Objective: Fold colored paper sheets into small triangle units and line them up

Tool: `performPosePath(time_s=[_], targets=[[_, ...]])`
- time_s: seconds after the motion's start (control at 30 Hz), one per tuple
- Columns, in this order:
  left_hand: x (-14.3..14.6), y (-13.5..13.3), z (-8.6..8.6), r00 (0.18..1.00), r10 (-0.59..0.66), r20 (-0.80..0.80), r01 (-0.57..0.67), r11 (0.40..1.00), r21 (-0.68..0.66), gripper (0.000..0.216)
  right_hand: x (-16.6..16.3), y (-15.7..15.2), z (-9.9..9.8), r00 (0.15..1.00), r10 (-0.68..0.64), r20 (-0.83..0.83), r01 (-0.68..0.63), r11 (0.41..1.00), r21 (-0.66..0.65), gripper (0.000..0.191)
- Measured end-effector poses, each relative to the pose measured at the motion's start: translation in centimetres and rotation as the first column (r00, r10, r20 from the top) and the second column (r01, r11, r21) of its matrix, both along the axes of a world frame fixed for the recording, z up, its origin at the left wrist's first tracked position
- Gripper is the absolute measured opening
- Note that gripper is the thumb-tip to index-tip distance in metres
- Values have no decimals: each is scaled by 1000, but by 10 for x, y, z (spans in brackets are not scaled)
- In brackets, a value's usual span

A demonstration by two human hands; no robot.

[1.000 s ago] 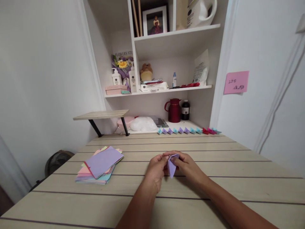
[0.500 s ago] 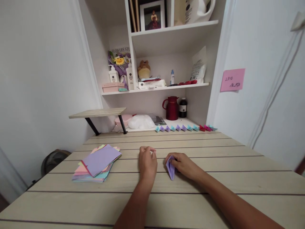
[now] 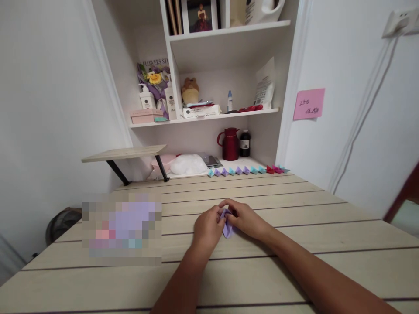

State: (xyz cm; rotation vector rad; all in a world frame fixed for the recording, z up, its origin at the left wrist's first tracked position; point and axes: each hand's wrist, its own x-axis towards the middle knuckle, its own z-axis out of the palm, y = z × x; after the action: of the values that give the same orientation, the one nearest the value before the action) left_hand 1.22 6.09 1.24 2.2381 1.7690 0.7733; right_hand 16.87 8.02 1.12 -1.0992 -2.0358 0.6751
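A small piece of folded purple paper (image 3: 228, 230) is held low over the table, its pointed end toward me. My right hand (image 3: 246, 219) pinches it from the right, thumb on top. From the left, my left hand (image 3: 207, 223) meets it with thumb and fingers closed at the paper's upper left edge. The fingertips of both hands nearly touch and hide the paper's upper part.
The slatted wooden table (image 3: 278, 270) has a row of small folded paper pieces (image 3: 238, 170) along its back edge, in teal, purple and red. Coarse pixelation obscures the paper stack (image 3: 131, 222) at left. A small raised shelf (image 3: 126, 153) and red jug (image 3: 230, 145) stand behind.
My left hand has come right and closed on the folded purple paper, which my right hand was holding alone. The view has turned slightly right. The paper stack, sharp before, is now pixelated.
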Motion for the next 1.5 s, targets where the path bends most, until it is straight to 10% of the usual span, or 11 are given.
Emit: performPosePath(time_s=[0.3,0.57,1.0,1.5], targets=[[8,-2,-1,985,75,-158,-73,997,23,16,-4,-5,3,993,-67,-95,67,998,-1,50],[9,-7,8,991,132,-19,-131,990,56,11,-8,-6,5,952,-276,-128,288,954,84,16],[7,-7,8,991,108,-80,-101,990,94,13,-12,-4,-2,947,-119,-300,88,989,-115,12],[2,-6,2,990,-57,-130,57,998,-1,23,3,10,-9,974,-174,145,162,982,95,25]])
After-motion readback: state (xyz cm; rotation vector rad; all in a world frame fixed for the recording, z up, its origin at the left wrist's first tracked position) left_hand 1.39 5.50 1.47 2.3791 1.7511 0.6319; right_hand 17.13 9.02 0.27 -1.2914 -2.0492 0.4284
